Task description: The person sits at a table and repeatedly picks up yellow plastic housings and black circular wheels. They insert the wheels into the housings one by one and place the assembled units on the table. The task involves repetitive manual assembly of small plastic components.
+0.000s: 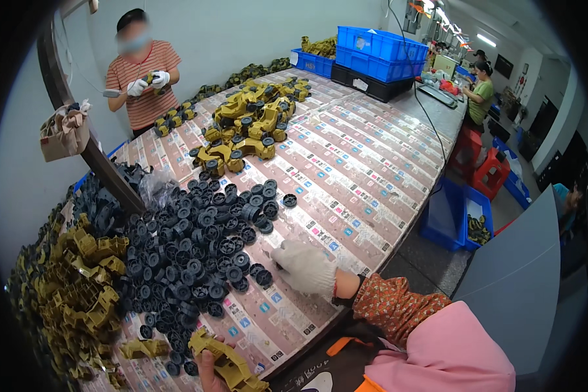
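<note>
My bare left hand point(208, 374), at the lower edge, grips a mustard-yellow plastic toy vehicle body point(225, 360). Its thumb presses the near side of the body. My right hand point(306, 269), in a white knit glove, rests low over the table just right of a heap of dark grey toy wheels point(196, 245). Its fingers are curled, and a small dark bit shows under the fingertips; what it is I cannot make out. Another yellow body point(144, 348) lies left of my left hand, beside the wheels.
More yellow bodies point(88, 294) pile up at the left. Wheeled yellow vehicles point(255, 124) cover the table's far middle. Blue crates point(380, 55) stand at the back right. A dark post point(104, 153) rises at left. A co-worker point(144, 81) in white gloves stands across the table point(346, 176).
</note>
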